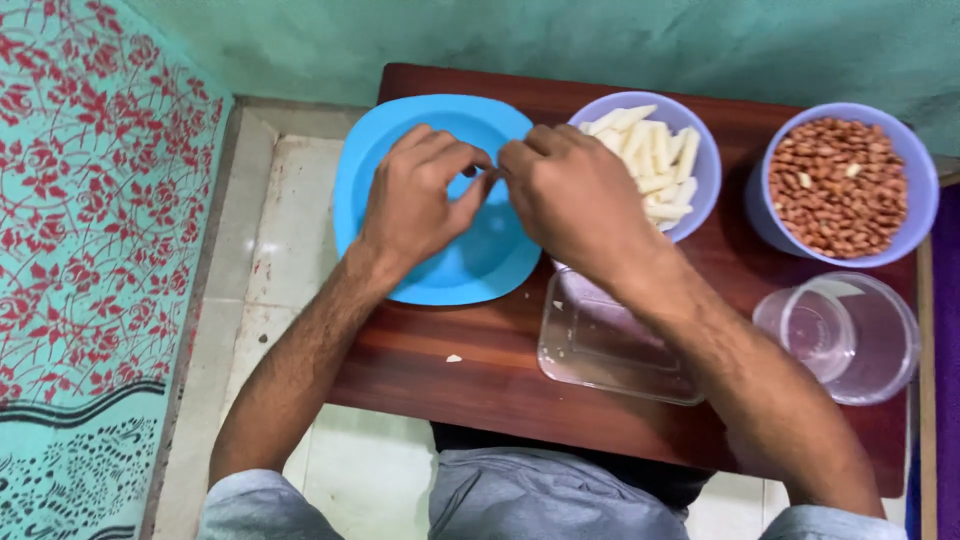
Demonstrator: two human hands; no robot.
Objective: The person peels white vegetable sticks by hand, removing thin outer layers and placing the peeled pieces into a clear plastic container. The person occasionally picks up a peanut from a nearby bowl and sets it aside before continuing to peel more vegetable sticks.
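Our left hand (420,195) and right hand (565,195) meet fingertip to fingertip over the blue plate (375,170), pinching something too small to tell. The bowl of white sticks (655,160) sits at three o'clock of the plate, peanuts (838,185) beyond. We judge it best to work low over the plate so bits land there.

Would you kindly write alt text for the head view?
Left hand and right hand meet fingertip to fingertip above a blue plate on a wooden table. Nearby: a bowl of pale sticks, a bowl of peanuts, a clear tray.
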